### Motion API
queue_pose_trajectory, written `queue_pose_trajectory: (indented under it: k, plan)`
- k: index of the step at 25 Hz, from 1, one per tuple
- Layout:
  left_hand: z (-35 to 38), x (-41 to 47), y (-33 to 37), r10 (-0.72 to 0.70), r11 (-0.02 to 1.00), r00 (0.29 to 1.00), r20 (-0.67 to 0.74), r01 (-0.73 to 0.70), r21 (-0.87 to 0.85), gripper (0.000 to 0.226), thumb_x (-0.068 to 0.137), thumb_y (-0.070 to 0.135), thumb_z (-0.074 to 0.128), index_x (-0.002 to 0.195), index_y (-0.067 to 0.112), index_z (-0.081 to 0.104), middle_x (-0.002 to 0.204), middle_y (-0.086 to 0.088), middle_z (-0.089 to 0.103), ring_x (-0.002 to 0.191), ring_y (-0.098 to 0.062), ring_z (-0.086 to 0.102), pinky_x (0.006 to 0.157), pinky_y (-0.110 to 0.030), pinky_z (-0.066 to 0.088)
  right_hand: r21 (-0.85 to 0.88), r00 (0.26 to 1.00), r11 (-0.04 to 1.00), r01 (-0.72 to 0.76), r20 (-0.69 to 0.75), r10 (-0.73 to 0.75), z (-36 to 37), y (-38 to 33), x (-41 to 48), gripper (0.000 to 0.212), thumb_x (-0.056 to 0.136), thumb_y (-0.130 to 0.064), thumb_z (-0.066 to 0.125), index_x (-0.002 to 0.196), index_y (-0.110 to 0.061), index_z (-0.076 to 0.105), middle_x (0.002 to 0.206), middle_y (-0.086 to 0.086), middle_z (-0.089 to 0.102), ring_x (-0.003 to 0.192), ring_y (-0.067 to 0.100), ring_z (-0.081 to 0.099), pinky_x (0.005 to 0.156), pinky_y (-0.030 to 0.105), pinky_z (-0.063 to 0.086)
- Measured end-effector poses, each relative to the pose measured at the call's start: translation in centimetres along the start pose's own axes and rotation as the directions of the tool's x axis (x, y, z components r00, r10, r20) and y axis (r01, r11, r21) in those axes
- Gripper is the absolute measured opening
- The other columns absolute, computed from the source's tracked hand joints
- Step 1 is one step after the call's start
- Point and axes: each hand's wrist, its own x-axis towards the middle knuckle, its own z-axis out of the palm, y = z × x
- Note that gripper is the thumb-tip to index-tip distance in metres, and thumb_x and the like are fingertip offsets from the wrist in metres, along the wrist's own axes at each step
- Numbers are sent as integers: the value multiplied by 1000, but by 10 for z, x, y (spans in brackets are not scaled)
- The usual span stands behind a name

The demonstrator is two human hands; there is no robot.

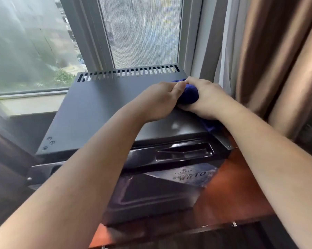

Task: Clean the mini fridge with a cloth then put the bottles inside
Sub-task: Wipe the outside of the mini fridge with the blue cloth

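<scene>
step: wiping the top panel of the mini fridge (101, 108); outside clean only, inside not begun
cloth: blue cloth (191, 94), bunched into a wad, on the top panel near the rear right corner; a loose tail (210, 125) trails toward the front right edge
left hand: left hand (162, 99) on the wad's left side, fingers (176, 88) curled in and closed on the fabric
right hand: right hand (207, 97) wrapped over the wad from the right, fingers curled round it, heel low on the panel
door: closed, handle recess (183, 151) faces the camera; interior hidden
bottles: none in view
how to do it well: flatten the wad for more contact; one hand could wipe and the other brace the cabinet; run overlapping passes from the vent slots (128, 72) toward the front lip; tuck in the tail so it doesn't drag
edges: vent slots along the rear edge could snag fabric, so wipe along them and don't push in; front right corner of the panel juts out like a sharp metal lip, right beside the tail
open room: left half of the panel is bare, long strokes possible there
tight side: curtain (268, 60) hangs just beside the right hand, little elbow room; window (142, 33) close behind the rear edge
support: fridge sits on a reddish wood worktop (228, 191), bare strip to the right front
risk: a hard push may shift the fridge on the worktop (judgement)
</scene>
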Motion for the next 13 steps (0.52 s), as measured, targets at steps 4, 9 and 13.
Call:
queue_pose_trajectory:
  k: [4,9,13]
  plan:
    - [2,-41,7,31,999,998,46,-32,9,59,109,53,25,124,16,69,103,-7,73,103,-25,66,97,-33,48,43,1000,999,2,21,-2,-10,-10,-54,37,75,-45,86,101,-42,61,96,-12,70,92,15,63,79,28,49]
    - [-34,-118,-40,72,985,993,-93,-86,-148,44,104,56,44,128,32,71,122,16,73,121,-2,63,115,-32,41,10,995,1000,-29,-96,30,-1,-26,-111,39,74,-44,86,102,-42,60,87,-20,68,79,7,61,71,15,43]
    - [-72,-211,-113,-137,981,910,-392,70,-180,36,105,29,51,138,38,62,127,28,65,123,7,55,109,-21,38,-28,973,999,-45,-229,38,24,-57,-145,45,73,-49,85,111,-42,62,100,-12,67,94,16,61,81,23,39]
